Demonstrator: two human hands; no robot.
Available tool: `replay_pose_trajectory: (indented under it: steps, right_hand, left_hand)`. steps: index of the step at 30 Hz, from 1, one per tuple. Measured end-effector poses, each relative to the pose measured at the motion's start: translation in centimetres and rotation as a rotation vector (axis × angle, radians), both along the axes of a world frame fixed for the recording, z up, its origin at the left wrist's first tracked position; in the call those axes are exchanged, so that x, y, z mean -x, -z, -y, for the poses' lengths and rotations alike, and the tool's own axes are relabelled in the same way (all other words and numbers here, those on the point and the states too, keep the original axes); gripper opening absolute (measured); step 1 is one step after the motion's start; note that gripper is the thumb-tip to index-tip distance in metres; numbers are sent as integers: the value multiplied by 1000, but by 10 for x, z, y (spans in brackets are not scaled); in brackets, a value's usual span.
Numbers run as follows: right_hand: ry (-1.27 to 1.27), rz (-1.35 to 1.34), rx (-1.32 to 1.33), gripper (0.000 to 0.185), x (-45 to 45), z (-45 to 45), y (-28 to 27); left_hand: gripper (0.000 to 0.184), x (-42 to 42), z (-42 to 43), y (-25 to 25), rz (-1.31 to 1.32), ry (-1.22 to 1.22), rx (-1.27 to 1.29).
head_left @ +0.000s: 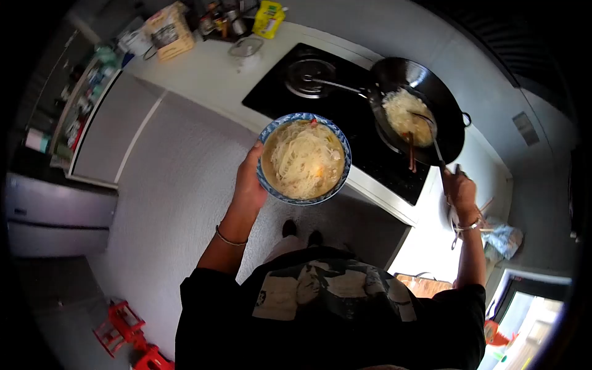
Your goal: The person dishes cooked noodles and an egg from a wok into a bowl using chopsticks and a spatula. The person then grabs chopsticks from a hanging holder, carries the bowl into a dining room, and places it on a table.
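Observation:
My left hand (249, 179) is closed on the rim and side of a blue-and-white bowl (263, 180), held in front of me over the floor near the counter edge. Thin pale noodles (302, 151) in broth fill the bowl, with a small red bit at its far rim. My right hand (460, 192) grips the dark handle of a ladle (438, 151), whose head dips into the wok. Inside the black wok (445, 92) are more noodles (404, 110) in liquid. A pair of brown chopsticks (412, 153) leans in the wok beside the ladle.
The wok stands on a black cooktop (271, 92) set in a white counter (213, 74). A glass lid (246, 47), a yellow pouch (268, 20) and a printed bag (168, 31) are farther back. A wooden cutting board (422, 286) lies near my right side. Red stools (126, 324) stand at lower left.

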State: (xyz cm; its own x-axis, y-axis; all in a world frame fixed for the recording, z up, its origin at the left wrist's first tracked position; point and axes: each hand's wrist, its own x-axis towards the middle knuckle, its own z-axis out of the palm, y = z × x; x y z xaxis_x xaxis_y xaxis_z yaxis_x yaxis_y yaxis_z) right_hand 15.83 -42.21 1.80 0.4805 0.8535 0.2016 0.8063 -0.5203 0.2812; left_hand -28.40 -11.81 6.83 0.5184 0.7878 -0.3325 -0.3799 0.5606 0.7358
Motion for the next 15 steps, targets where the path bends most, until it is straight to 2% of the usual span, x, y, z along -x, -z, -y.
replay_pose_trajectory:
  steps: [1,2,3,4,5,6,7,8,9,10,11,13,15]
  right_hand:
    - [39,-26,-100,30,12,-6,-30]
    - [22,34,-92,26,19,-10,-51]
    - [80,-56,-124,24,48,-22,-86]
    - [34,-109,-135,27,63,-31,-100]
    - [-229,-162,-181,30,102,-49,-128]
    - [40,-940,-360,27,133,-59,-141]
    - [-279,-990,-418,26,158,-73,-133]
    - [-388,-1283,-426,23,172,-86,-115]
    - [-378,-1419,-291,22,205,-105,-124]
    - [-430,-1445,-229,21,237,-127,-122]
    - [-380,-1575,-191,23,260,-145,-117]
    - [-525,-1698,-134,27,300,-177,-92]
    - [-547,-1801,-25,27,343,-205,-88]
  left_hand:
    - [48,11,4,-1,4,-26,23]
    - [50,21,8,-1,13,-58,39]
    - [52,34,12,-1,22,-98,46]
    - [52,42,13,5,27,-140,56]
    - [54,51,17,1,23,-168,94]
    - [55,59,22,-5,24,-194,97]
    - [56,68,24,-11,23,-213,105]
    - [57,81,21,-8,41,-215,86]
    - [57,94,18,1,56,-213,76]
    - [58,108,17,6,69,-212,71]
    - [58,116,20,6,50,-239,42]
    - [58,137,19,7,22,-280,-25]
    - [57,174,20,-1,-4,-323,1]
